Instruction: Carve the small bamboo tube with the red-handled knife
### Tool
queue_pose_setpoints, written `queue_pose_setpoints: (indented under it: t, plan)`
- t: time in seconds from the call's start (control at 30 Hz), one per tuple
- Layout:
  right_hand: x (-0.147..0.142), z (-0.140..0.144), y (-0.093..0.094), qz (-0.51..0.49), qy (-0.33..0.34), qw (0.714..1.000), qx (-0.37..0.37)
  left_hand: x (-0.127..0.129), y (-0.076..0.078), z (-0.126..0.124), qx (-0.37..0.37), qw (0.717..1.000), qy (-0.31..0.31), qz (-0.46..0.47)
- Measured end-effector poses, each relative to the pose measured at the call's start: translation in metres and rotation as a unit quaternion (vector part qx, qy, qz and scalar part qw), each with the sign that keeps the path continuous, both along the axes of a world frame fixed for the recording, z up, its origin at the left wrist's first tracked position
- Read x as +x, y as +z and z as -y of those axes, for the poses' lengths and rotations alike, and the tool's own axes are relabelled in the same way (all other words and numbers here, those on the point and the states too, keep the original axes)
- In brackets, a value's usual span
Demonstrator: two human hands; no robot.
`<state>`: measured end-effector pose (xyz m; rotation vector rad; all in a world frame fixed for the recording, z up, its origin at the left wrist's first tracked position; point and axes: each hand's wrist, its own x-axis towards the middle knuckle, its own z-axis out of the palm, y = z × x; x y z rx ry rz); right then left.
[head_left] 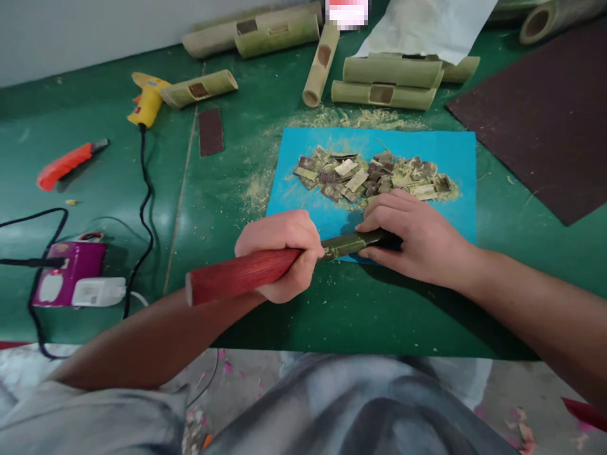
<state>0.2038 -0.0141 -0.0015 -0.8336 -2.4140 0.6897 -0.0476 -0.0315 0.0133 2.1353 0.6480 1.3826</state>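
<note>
Garment (341,411) worn here: lt./dk. grey, patchy, softly folded. L forearm (184,338), R forearm (531,300) bare; L hand (279,234), R hand (422,237) ditto.

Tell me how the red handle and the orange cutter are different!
The red handle is in the left hand; the orange cutter lies on the table untouched. The red handle is darker, while the orange cutter is brighter. The red handle shows a flat end; the orange cutter has a grey tip. Both are long.

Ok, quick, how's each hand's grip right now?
Left hand: closed, holding the red handle.
Right hand: thumb and fingers around the dark green piece's end.
</note>
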Motion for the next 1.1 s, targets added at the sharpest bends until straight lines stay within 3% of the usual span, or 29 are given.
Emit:
queue_pose_setpoints:
  t: [0.27,0.8,1.1]
  plan:
    - [-0.001,0.000,0.001,0.000,-0.001,1.000,-0.006,0.000,0.008,-0.006,-0.037,0.992,-0.067,-0.099]
    - [-0.002,0.000,0.004,0.003,-0.006,1.000,-0.024,0.002,0.010,-0.006,-0.063,0.988,-0.056,-0.132]
    - [-0.003,0.000,0.004,0.007,-0.003,1.000,-0.017,0.009,0.014,-0.003,-0.038,0.989,-0.052,-0.133]
